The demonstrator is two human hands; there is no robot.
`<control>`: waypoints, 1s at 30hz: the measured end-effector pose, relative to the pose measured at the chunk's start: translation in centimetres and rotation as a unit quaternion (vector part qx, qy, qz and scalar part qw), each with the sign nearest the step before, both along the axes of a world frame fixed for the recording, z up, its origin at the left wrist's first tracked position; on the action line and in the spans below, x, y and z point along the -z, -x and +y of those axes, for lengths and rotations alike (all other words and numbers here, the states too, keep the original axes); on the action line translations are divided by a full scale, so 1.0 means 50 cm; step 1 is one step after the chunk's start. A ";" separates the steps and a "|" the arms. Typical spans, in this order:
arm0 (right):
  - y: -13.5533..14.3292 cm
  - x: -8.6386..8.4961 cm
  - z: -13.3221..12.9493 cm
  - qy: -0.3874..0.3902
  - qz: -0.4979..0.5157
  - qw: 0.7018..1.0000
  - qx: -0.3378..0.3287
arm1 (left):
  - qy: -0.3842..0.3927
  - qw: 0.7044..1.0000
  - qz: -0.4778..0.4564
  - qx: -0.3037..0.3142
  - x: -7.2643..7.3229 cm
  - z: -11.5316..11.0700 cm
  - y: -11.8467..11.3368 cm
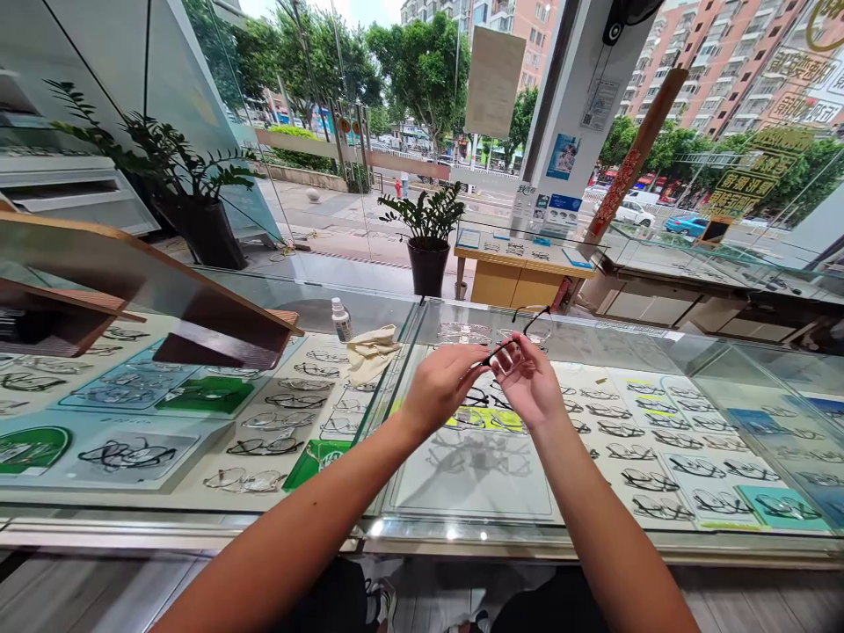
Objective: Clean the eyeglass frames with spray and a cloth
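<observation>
Left hand (439, 387) and right hand (533, 391), fingers curled nearly closed, pinch 1 pair of glasses (504, 353) above the glass table (462, 533) — 2 sides gripped, likely for steadiness — cloth (373, 350) lying within reach.

Eyeglasses (506, 356) above counter (454, 520), right of bottle (342, 322) and cloth (370, 353)

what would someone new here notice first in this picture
Probably the dark-framed glasses, held in the right hand with the left hand close against them, above the glass display case. Next might come the rows of eyeglasses laid out inside it, and the potted plant standing beyond it, left of the wooden cabinet.
</observation>
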State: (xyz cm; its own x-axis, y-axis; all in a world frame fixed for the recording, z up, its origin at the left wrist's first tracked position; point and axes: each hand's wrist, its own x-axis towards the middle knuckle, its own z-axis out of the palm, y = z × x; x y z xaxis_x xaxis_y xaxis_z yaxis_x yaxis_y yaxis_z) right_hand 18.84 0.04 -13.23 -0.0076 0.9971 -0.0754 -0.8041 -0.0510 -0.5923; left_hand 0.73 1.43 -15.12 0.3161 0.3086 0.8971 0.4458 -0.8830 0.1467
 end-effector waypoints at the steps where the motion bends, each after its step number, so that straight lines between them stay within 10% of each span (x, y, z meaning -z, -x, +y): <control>1: 0.001 -0.001 -0.002 0.000 0.003 1.000 -0.003 | 0.003 1.000 -0.008 -0.002 0.001 0.001 0.003; 12: 0.008 -0.008 -0.017 -0.031 -0.023 0.999 -0.033 | -0.008 0.998 -0.057 0.006 -0.019 0.001 0.016; 20: 0.004 -0.027 -0.039 -0.124 -0.185 0.970 -0.095 | 0.149 0.962 -0.229 -0.014 -0.028 0.008 0.035; 23: -0.014 -0.029 -0.041 -0.180 -0.313 0.930 0.062 | 0.222 0.930 -0.291 0.032 -0.037 0.025 0.054; 26: -0.030 -0.032 -0.035 -0.221 -0.400 0.830 0.321 | 0.267 0.905 -0.320 0.082 -0.050 0.037 0.070; 30: -0.039 -0.033 -0.022 -0.223 -0.426 0.818 0.315 | 0.292 0.897 -0.310 0.119 -0.063 0.037 0.078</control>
